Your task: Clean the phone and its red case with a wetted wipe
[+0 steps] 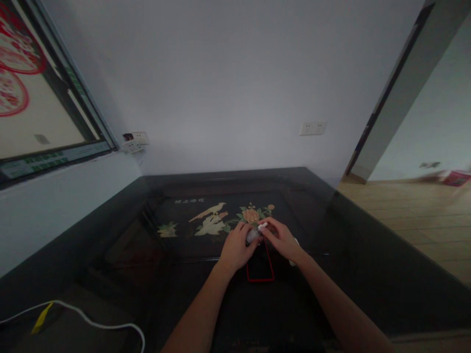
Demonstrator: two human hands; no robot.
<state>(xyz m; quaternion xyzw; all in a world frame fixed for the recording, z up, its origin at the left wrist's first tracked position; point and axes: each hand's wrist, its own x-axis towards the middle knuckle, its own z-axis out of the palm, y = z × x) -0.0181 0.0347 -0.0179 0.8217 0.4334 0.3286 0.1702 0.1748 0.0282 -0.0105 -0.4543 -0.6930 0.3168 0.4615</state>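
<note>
My left hand is closed around a small translucent greyish container, perhaps a little bottle; its far side is hidden by the fingers. Close beside it, my right hand pinches a small white piece between thumb and fingertips. Whether the white piece touches the container is too small to tell. Below both hands a phone with a red edge lies flat on the dark table, its upper end partly covered by the hands. Something white shows partly from behind my right wrist.
The glossy tabletop carries an inlaid bird and flower picture. At the lower left a white cable with a yellow tag crosses the table. Wall sockets sit beyond the far edge; a window is at left.
</note>
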